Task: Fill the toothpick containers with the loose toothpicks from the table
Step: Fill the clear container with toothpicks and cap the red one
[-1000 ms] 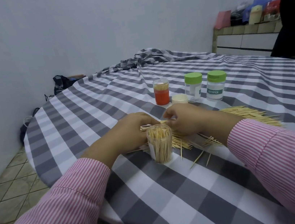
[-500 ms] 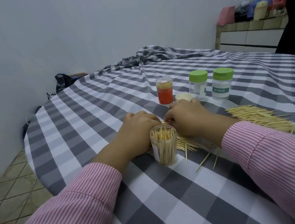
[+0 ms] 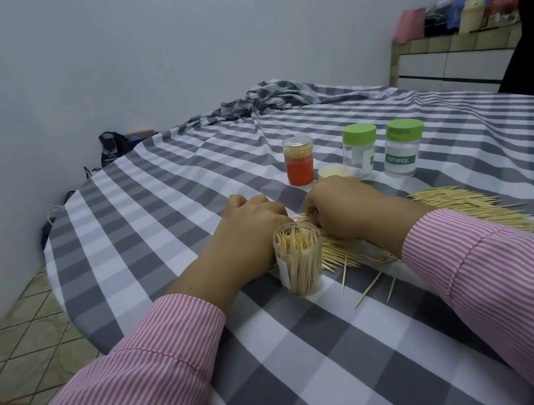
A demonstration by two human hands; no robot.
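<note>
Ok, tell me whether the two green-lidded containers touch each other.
Apart. The head view shows a strip of checked tablecloth between the left green-lidded container and the labelled right one.

Reaching forward in pink-striped sleeves, both hands lying knuckles-up and close together, left hand (image 3: 248,222) and right hand (image 3: 345,208) curling fingers downward, fingertips hidden beneath.

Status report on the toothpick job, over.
Both hands down on the loose toothpicks, fingers curled, gathering a bunch. Open container upright, nearly full, at the wrists. Green-lidded jars capped. Nothing blocking.
</note>
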